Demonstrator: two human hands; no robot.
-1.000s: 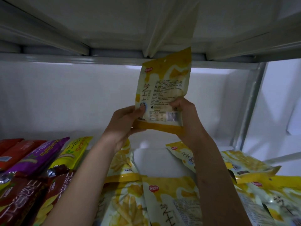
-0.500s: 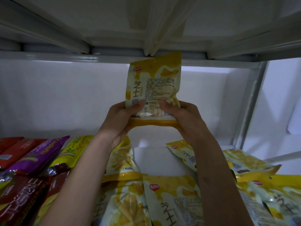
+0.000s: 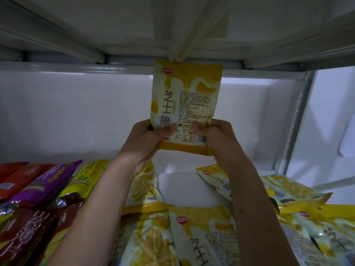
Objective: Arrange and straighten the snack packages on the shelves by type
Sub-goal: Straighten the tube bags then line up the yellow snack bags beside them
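Both hands, the left hand [image 3: 148, 140] and right hand [image 3: 213, 137], pinch the bottom edge of a yellow cheese snack bag [image 3: 187, 104], thumbs on its face. A second ago it leaned right; now it stands upright and squared, back panel facing the camera, above the bare white shelf [image 3: 184, 187] between other yellow bags [image 3: 203, 237]. It looks ready to set down there.

white shelf [image 3: 188, 191], yellow snack packs [image 3: 203, 237], wrapped bars [image 3: 48, 187]

White back wall [image 3: 76, 116] — grey metal upright [image 3: 295, 120].
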